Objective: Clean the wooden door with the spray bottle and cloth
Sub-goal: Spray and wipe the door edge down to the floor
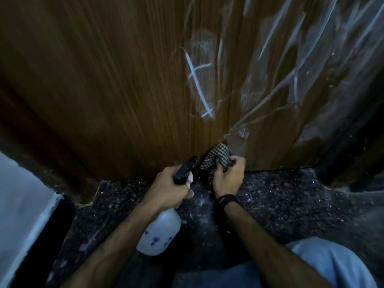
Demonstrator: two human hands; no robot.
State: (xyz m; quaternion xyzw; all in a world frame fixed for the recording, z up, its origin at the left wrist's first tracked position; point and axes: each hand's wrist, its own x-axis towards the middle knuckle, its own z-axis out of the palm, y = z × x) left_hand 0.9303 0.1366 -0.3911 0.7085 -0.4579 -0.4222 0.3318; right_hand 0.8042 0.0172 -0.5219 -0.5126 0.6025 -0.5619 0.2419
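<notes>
Pale blue fabric over a bent knee (332,262) is seen nearest, above a dark speckled stone floor (291,204). Further out, a white spray bottle (159,233) with a black trigger head is gripped by the left hand (170,187), fingers curled round its neck, the nozzle aimed at the door's foot. Just beside it, a checked cloth (216,157) is bunched in the right hand (228,177) and pressed against the bottom of the wooden door (104,80), on which white scribbles (199,84) and loose clear plastic film (311,69) are visible higher up.

Bare forearms, black wristband (226,200) on R wrist, light blue trouser knee (332,265).
</notes>
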